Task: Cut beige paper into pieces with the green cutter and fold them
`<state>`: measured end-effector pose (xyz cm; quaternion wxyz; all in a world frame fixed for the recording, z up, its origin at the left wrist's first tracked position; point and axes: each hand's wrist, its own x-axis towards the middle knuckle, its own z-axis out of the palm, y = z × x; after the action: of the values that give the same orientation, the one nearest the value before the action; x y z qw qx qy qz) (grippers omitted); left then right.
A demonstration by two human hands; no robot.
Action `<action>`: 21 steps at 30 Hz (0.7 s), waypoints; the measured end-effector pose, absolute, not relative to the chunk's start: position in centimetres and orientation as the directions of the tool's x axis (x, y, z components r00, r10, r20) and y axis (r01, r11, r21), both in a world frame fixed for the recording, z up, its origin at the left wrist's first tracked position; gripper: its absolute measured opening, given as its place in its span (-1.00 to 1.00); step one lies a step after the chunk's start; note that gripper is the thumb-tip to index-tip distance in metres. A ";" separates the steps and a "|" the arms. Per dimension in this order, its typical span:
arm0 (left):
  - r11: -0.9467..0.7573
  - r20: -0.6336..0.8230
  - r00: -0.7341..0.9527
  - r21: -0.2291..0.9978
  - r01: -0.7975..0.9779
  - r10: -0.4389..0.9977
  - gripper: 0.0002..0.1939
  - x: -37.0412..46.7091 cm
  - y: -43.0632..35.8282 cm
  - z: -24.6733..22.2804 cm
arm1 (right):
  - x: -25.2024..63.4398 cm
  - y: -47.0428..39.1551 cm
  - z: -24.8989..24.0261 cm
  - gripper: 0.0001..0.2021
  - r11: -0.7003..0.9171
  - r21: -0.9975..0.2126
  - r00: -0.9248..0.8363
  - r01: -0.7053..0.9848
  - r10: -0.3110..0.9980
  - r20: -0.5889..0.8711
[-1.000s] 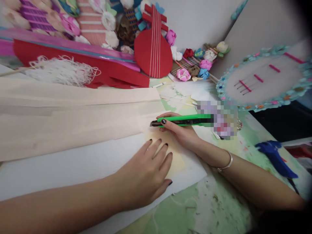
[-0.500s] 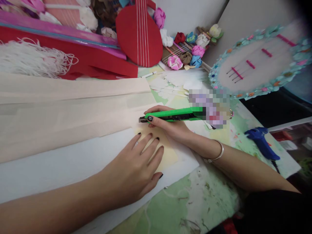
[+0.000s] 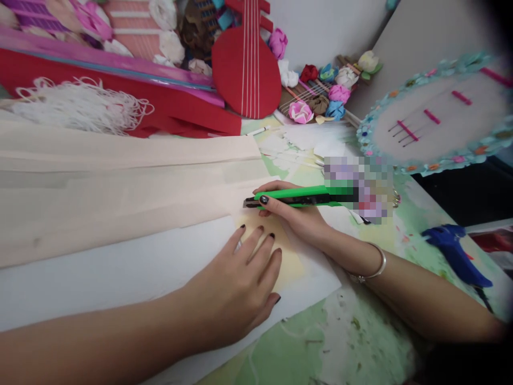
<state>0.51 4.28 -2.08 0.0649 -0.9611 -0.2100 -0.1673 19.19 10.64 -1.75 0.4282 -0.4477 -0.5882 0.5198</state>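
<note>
My right hand [image 3: 296, 216] grips a green and black utility knife [image 3: 308, 197], its blade end pointing left over the pale paper. My left hand [image 3: 240, 283] lies palm down with fingers spread, just below the knife tip. Under its fingers is a small piece of yellow paper [image 3: 290, 262] on a large white sheet [image 3: 100, 289]. A long cream sheet [image 3: 120, 198] with a fold or strip along it reaches from the left edge to near the knife. Whether the blade touches the paper I cannot tell.
A blue glue gun [image 3: 457, 254] lies at the right of the green-painted table [image 3: 292, 353]. Behind stand a red lute-shaped craft [image 3: 246, 72], several paper flowers [image 3: 318, 101] and a flower-rimmed oval fan [image 3: 436, 115]. White string [image 3: 84, 107] lies on red cloth [image 3: 176, 117] at the back left.
The whole view has shifted, so everything appears farther right and slightly lower. Both hands and the utility knife keep nearly the same place on the paper.
</note>
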 end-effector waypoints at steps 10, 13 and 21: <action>-0.888 0.343 0.857 -0.117 0.444 0.384 -0.49 0.7 3.8 -2.2 | 18.9 10.4 -1.1 -0.75 0.023 -0.992 -0.192 0.126 0.981 -0.002; -0.890 0.358 0.852 -0.106 0.444 0.382 -0.50 0.8 3.8 -2.1 | 18.9 10.4 -1.1 -0.77 0.046 -0.990 -0.186 0.133 0.982 0.020; -0.900 0.176 0.899 0.260 0.349 0.400 -0.46 -0.6 6.4 0.5 | 18.6 9.8 -1.3 -0.82 0.394 -0.844 -0.202 0.365 0.918 0.341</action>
<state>-0.59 6.37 0.51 -0.1118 -0.9681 -0.1935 -0.1132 18.63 9.77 -1.34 0.4406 -0.4525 -0.7090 0.3138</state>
